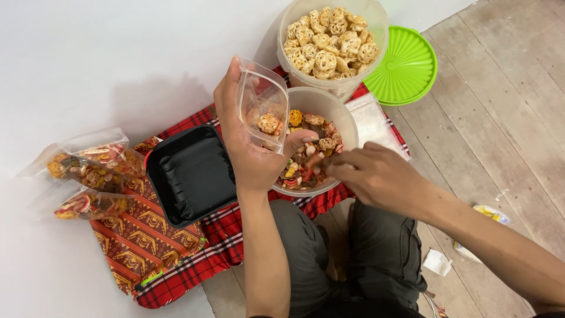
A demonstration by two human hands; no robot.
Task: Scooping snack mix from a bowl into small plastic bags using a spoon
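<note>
Centre of the view: a small clear plastic bag is up in the air, mouth open toward twelve o'clock, a few snack pieces sitting in its bottom. The left hand has it, fingers wrapped behind the bag and the thumb pressed across its lower front, pinching it fast. Just at four o'clock from the bag, the right hand dips into the bowl of mixed snacks, fingertips drawn together around small pieces at the bowl's middle; how many pieces, I cannot tell. The bowl sits directly behind and below the bag, pale-walled, full of red, yellow and brown bits.

At twelve o'clock from the bowl, touching it, stands a tall clear tub of round lattice crackers, heaped high. At two o'clock, a bright green lid lies flat on the wooden floor. A stack of empty clear bags lies at three o'clock, just beside the bowl.

Out at nine o'clock, a black tray rests on a red checked cloth, with a patterned orange cloth at its seven o'clock. Far out at nine, three filled bags lie against the white surface. Down at five o'clock, scraps of wrapper lie on the boards.
</note>
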